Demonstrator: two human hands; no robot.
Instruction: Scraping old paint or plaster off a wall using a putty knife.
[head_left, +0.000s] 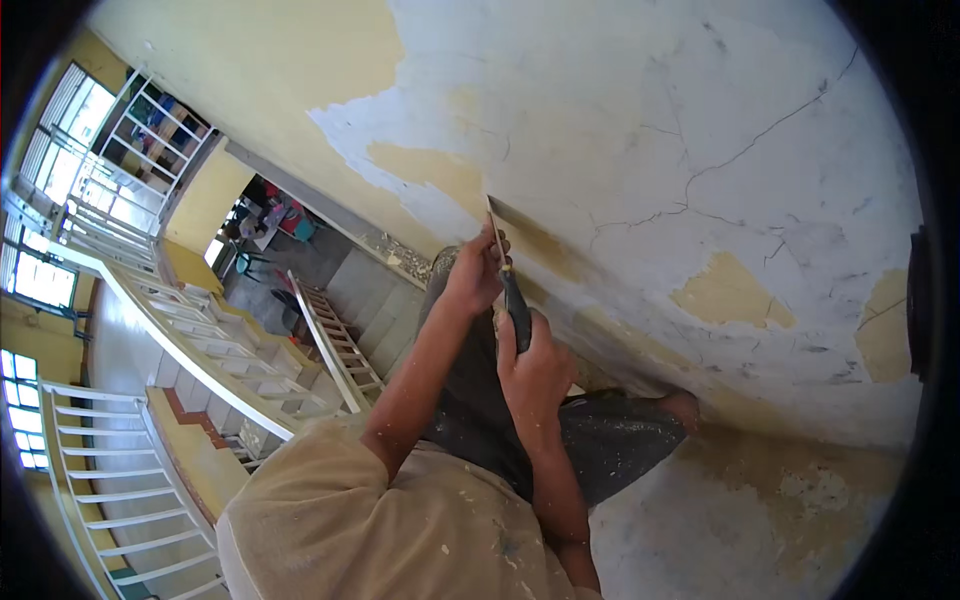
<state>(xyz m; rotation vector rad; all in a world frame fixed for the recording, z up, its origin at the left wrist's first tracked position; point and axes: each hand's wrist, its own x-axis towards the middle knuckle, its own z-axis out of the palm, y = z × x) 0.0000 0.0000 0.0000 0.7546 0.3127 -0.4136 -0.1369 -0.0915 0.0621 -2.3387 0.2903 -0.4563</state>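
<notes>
plainly, the right hand [535, 365] grips a dark-handled scraper [516, 308], the left hand [475, 272] pinching its blade [498, 232].

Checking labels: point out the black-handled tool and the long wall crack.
Black-handled tool [516, 302], head view: on its handle.
Long wall crack [686, 206], head view: where it forks.
</notes>
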